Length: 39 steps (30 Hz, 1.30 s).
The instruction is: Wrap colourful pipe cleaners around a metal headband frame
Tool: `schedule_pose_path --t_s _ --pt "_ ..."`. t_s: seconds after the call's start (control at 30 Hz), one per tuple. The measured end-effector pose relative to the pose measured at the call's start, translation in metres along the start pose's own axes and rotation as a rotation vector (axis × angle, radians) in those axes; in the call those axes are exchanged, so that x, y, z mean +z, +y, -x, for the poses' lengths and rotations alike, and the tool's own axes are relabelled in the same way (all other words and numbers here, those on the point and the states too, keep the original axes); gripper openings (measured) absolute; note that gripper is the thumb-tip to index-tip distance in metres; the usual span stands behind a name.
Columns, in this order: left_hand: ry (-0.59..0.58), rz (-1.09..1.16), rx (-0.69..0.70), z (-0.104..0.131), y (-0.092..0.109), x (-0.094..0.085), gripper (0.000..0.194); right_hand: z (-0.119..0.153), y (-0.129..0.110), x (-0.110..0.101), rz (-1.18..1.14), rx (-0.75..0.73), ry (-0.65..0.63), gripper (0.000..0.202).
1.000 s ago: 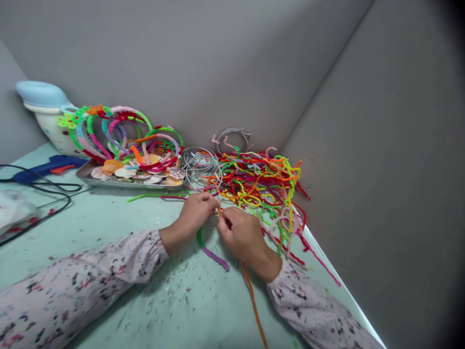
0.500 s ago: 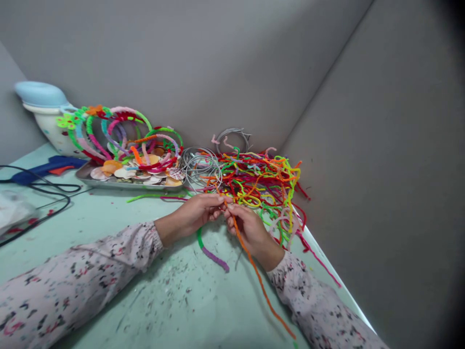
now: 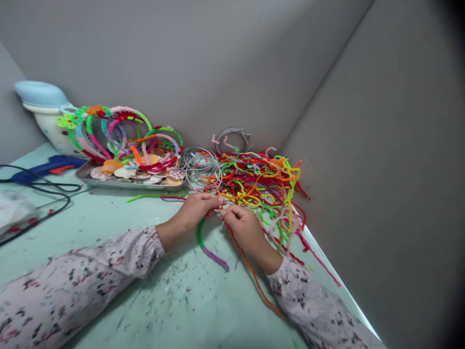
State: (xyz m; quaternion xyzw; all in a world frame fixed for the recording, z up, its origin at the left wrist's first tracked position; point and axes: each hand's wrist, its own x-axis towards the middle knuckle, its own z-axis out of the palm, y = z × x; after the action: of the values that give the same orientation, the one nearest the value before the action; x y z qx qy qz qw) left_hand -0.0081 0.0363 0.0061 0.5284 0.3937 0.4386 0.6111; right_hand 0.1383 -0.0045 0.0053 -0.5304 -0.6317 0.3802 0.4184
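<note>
My left hand (image 3: 196, 209) is closed in a pinch on a curved piece (image 3: 213, 257) wrapped in green and purple fuzz, which hangs below the fingers. Close beside it, my right hand (image 3: 249, 231) pinches an orange pipe cleaner (image 3: 254, 277); its long tail runs down across the table towards the right forearm. A bit of orange shows between the fingertips of both hands, which nearly touch. Whether the orange strand is wound around the curved piece there is hidden by the fingers. Behind the hands lies a tangled heap of coloured pipe cleaners (image 3: 269, 177).
A metal tray (image 3: 127, 184) holds shells and several fuzzy coloured hoops (image 3: 125, 110). Coils of grey wire (image 3: 201, 167) lie between tray and heap. At left are a blue glue gun (image 3: 39, 170), a black cable (image 3: 67, 198) and a white container with blue top (image 3: 47, 116). Grey walls (image 3: 232, 63) enclose the table.
My right hand has shifted slightly left, its fingers now turned over the joint. The orange tail has been drawn up and its far end sits nearer the right sleeve.
</note>
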Motion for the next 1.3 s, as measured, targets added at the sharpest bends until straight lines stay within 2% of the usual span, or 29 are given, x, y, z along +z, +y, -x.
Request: schedule_pose_path --t_s 0.1,0.17,0.23,0.33,0.43,0.57,0.7,0.83,1.03,1.13,1.3 --pt "0.070 -0.101 -0.011 0.002 0.002 0.002 0.019 0.005 -0.006 0.001 0.344 -0.204 0.109 0.022" --pt "0.058 -0.088 -0.025 0.001 0.004 0.002 0.019 0.006 -0.007 0.002 0.361 -0.241 0.123 0.019" --pt "-0.016 -0.004 -0.048 0.000 0.004 0.001 0.018 0.005 -0.004 0.002 0.165 -0.136 0.061 0.019" --pt "-0.121 0.135 -0.106 -0.004 0.005 -0.001 0.018 -0.001 0.002 0.001 -0.380 0.152 -0.106 0.027" --pt "-0.125 0.201 -0.140 -0.006 0.004 -0.003 0.016 -0.006 0.008 -0.001 -0.781 0.337 -0.209 0.028" --pt "-0.124 0.237 -0.128 -0.007 0.002 -0.005 0.018 -0.007 0.009 -0.002 -0.973 0.430 -0.249 0.016" --pt "-0.118 0.244 -0.126 -0.006 0.003 -0.004 0.019 -0.005 0.010 -0.002 -1.004 0.433 -0.242 0.009" --pt "-0.062 0.195 -0.068 -0.004 0.006 -0.002 0.021 -0.005 0.014 -0.001 -0.873 0.372 -0.244 0.010" --pt "0.031 0.043 -0.034 -0.006 0.004 -0.003 0.019 -0.003 0.009 0.000 -0.506 0.229 -0.215 0.020" --pt "0.076 -0.041 -0.018 -0.005 0.005 -0.004 0.022 -0.001 0.003 0.000 -0.182 0.095 -0.136 0.024" --pt "0.143 -0.112 -0.030 -0.001 0.008 0.000 0.014 0.006 -0.004 0.000 0.502 -0.305 0.046 0.017"
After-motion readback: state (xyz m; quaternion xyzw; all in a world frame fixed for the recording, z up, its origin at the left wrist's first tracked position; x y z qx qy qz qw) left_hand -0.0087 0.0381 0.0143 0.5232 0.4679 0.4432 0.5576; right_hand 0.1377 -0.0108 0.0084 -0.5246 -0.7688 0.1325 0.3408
